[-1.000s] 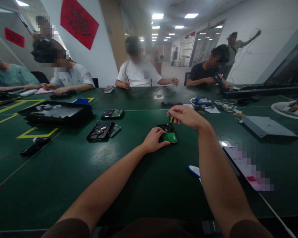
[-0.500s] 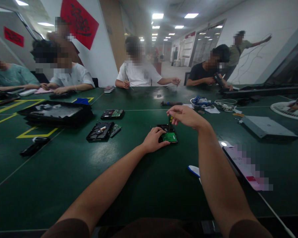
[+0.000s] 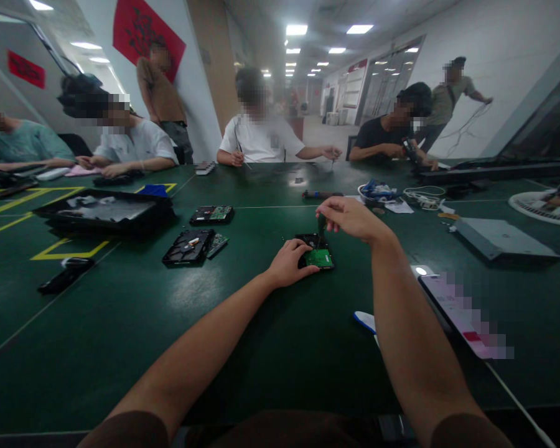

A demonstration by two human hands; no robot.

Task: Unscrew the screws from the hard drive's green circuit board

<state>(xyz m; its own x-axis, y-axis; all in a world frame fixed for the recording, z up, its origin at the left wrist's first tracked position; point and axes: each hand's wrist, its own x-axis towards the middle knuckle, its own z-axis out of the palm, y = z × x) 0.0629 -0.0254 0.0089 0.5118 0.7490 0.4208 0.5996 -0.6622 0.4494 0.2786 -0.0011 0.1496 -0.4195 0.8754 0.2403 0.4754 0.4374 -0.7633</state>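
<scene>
A hard drive with a green circuit board lies on the table in front of me. My left hand grips its near left side, thumb along the front edge and fingers over the top. Above the far right part of the drive, my right hand pinches the handle of a screwdriver, held upright. Its tip points down at the drive; whether it sits in a screw I cannot tell. Two more hard drives lie to the left: an opened black one beside a loose circuit board, and another farther back.
On the left stands a black tray; a black strap-like item lies nearer. Toward the right are a phone, a grey metal box, a dish of blue parts and a dark cylindrical tool. Co-workers sit across the table.
My right hand has shifted very slightly and the screwdriver handle looks turned. My left hand and the drive stay put. A standing person at back left moved right; one at back right lowered an arm.
</scene>
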